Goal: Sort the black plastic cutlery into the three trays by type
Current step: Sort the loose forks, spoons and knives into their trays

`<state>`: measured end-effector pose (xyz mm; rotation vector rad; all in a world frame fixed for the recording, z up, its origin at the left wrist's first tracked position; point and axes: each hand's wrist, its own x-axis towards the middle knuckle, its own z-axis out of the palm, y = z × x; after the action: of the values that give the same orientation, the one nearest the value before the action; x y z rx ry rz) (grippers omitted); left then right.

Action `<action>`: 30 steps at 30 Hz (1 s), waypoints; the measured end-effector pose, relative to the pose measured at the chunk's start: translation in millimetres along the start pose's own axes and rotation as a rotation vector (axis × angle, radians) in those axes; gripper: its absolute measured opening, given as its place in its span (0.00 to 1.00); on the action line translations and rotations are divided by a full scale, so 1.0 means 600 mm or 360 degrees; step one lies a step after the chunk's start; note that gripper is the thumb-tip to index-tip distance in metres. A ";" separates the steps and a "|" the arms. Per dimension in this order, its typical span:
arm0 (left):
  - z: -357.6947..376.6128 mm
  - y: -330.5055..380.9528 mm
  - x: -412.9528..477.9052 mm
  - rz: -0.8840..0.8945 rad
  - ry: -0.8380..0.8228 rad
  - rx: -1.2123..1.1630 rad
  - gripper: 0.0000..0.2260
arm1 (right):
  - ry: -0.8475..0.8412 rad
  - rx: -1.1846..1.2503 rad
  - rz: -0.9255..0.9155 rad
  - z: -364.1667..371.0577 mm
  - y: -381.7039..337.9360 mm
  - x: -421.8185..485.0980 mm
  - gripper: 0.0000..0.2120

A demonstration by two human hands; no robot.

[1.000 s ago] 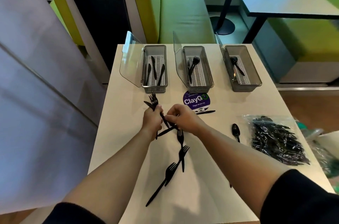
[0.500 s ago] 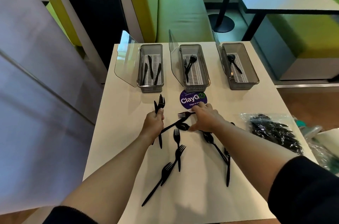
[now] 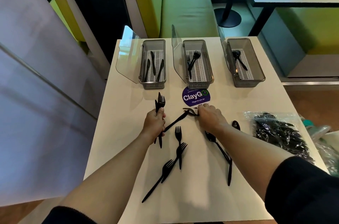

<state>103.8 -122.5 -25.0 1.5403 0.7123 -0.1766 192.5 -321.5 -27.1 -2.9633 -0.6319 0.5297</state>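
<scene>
Head view: the left hand [image 3: 154, 122] stands as a fist near the table's [image 3: 121, 150] left edge, clenched round a bundle of cutlery [image 3: 160, 101] whose tines point at the knife tray [image 3: 152, 85]. The right hand [image 3: 209, 116] reaches palm-down just below the purple sticker [image 3: 196, 96], fingertips on a blurred black piece [image 3: 190, 112]; whether it pinches it I cannot tell. Both hands sit about where they were half a second ago. Loose forks [image 3: 178, 137] and spoons [image 3: 211, 136] lie between the forearms, nearer than either hand.
</scene>
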 end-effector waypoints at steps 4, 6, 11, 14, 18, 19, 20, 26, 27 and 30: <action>0.006 0.003 0.003 0.0018 0.0016 0.0002 0.16 | 0.0028 0.0243 0.0112 -0.005 -0.003 0.004 0.05; 0.010 0.008 0.002 0.0015 0.0008 -0.0035 0.15 | 0.0016 0.0538 0.0229 -0.010 -0.005 0.002 0.03; 0.020 0.021 -0.003 0.0079 -0.0054 -0.0083 0.14 | 0.0072 0.1172 0.0287 -0.025 -0.046 -0.011 0.08; 0.026 0.023 -0.010 0.0131 -0.0118 -0.0134 0.12 | -0.0293 0.1750 0.0277 -0.027 -0.086 -0.024 0.08; 0.025 0.023 -0.019 0.0126 -0.0140 -0.0158 0.12 | -0.0537 0.2100 0.0229 -0.023 -0.123 -0.041 0.11; 0.022 0.021 -0.020 0.0125 -0.0142 -0.0152 0.12 | -0.0583 0.2101 0.0205 -0.023 -0.131 -0.046 0.11; 0.017 0.018 -0.021 0.0125 -0.0139 -0.0143 0.12 | -0.0638 0.2093 0.0188 -0.023 -0.137 -0.051 0.12; -0.004 0.005 -0.028 0.0112 -0.0085 -0.0063 0.08 | -0.0892 0.1884 0.0016 -0.021 -0.138 -0.079 0.12; -0.006 0.003 -0.029 0.0119 -0.0079 -0.0060 0.08 | -0.0886 0.1826 0.0011 -0.019 -0.136 -0.081 0.11; -0.012 -0.004 -0.033 0.0150 -0.0126 -0.0014 0.07 | -0.0740 0.1776 0.0065 -0.017 -0.121 -0.081 0.13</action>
<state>84.9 -122.2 -16.1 1.5461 0.5763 -0.1627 126.3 -274.9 7.4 -1.8053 -0.1637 1.1214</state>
